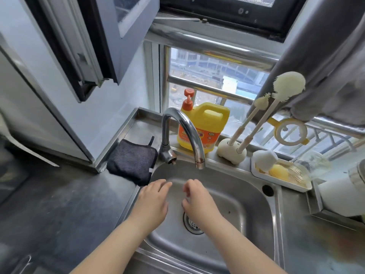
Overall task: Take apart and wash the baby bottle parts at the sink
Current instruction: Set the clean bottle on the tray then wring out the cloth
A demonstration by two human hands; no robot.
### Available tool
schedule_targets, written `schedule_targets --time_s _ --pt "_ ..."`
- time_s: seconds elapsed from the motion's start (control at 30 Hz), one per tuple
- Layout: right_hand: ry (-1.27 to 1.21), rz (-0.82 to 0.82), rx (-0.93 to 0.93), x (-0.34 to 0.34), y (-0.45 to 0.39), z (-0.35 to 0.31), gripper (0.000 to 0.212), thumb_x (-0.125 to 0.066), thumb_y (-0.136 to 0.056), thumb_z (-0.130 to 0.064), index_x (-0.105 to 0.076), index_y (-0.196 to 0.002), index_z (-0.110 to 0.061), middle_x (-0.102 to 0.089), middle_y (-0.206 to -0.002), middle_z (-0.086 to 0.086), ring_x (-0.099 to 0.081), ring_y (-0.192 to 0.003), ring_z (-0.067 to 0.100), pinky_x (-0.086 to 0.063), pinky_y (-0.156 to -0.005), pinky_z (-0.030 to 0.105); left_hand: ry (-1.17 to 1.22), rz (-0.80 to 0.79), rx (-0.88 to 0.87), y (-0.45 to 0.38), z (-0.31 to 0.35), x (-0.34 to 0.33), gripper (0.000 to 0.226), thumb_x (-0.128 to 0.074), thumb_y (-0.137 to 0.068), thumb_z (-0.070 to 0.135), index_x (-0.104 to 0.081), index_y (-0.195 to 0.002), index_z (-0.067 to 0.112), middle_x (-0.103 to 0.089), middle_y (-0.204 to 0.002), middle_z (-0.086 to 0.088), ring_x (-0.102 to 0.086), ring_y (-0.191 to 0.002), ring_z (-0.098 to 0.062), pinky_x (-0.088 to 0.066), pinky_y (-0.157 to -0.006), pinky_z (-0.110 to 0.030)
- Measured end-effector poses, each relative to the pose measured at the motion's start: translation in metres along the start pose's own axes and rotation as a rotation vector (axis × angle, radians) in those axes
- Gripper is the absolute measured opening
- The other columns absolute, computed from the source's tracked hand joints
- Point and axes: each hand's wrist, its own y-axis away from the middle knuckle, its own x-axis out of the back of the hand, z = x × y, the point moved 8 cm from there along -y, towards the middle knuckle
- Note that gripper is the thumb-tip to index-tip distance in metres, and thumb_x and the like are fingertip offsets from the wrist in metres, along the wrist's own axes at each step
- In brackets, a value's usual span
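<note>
Empty hands (pixel 153 200) over sink (pixel 256 196)

The sink (pixel 254 196) is brushed steel, dull-shining and finely scratched; the faucet (pixel 183 133) is polished chrome, spotted near its tip. The bench (pixel 59 204) is dark, matt and smeared. At 10 o'clock from the basin lies a black cloth (pixel 131 160) with a fuzzy nap. The detergent jug (pixel 205 127) is glossy yellow plastic; the 2 brushes (pixel 262 115) are matt cream plastic with soft bristles.
</note>
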Motion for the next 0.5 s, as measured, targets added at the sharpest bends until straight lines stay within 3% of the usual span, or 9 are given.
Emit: schedule_targets --time_s 0.1,0.2,0.27,0.37,0.5 --pt "0.005 0.049 -0.016 0.002 -0.002 -0.008 0.022 -0.048 -0.080 -0.006 -0.034 -0.075 -0.023 -0.040 -0.081 -0.002 -0.048 -0.076 0.026 -0.042 -0.070 0.040 0.011 0.003 0.000 0.004 -0.004 0.004 0.070 -0.092 -0.032 0.020 -0.072 -0.099 0.015 -0.069 -0.096 -0.001 -0.069 -0.083 -0.018 -0.057 -0.067 -0.033" --pt "0.014 0.057 -0.009 -0.002 -0.002 -0.014 0.020 -0.049 -0.079 -0.006 -0.038 -0.071 -0.020 -0.041 -0.073 -0.003 -0.048 -0.077 0.026 -0.039 -0.069 0.037 0.004 0.000 0.007 0.008 -0.011 0.006 0.071 -0.092 -0.032 0.020 -0.072 -0.099 0.015 -0.069 -0.096 -0.001 -0.070 -0.083 -0.018 -0.057 -0.066 -0.034" --pt "0.018 0.028 0.006 -0.009 -0.001 -0.016 0.011 -0.050 -0.082 -0.009 -0.053 -0.089 -0.016 -0.054 -0.089 -0.001 -0.054 -0.089 0.023 -0.042 -0.077 0.033 -0.011 -0.006 0.022 0.010 -0.018 0.008 0.070 -0.092 -0.033 0.019 -0.072 -0.100 0.014 -0.069 -0.097 -0.001 -0.070 -0.084 -0.018 -0.057 -0.066 -0.033" --pt "-0.001 -0.025 0.016 -0.021 0.000 -0.019 0.042 -0.052 -0.086 -0.013 -0.051 -0.128 -0.018 -0.054 -0.123 -0.002 -0.055 -0.111 0.017 -0.042 -0.095 0.029 -0.016 -0.003 0.047 0.012 -0.033 0.011 0.068 -0.092 -0.036 0.017 -0.071 -0.101 0.012 -0.069 -0.098 -0.003 -0.070 -0.085 -0.021 -0.057 -0.067 -0.037" --pt "-0.005 -0.007 0.039 -0.025 -0.001 -0.029 0.043 -0.052 -0.088 -0.012 -0.051 -0.130 -0.016 -0.055 -0.125 0.000 -0.055 -0.111 0.017 -0.041 -0.096 0.027 -0.047 0.000 0.055 0.002 -0.053 0.019 0.064 -0.090 -0.037 0.012 -0.071 -0.097 0.010 -0.069 -0.095 -0.005 -0.069 -0.083 -0.026 -0.057 -0.066 -0.041"
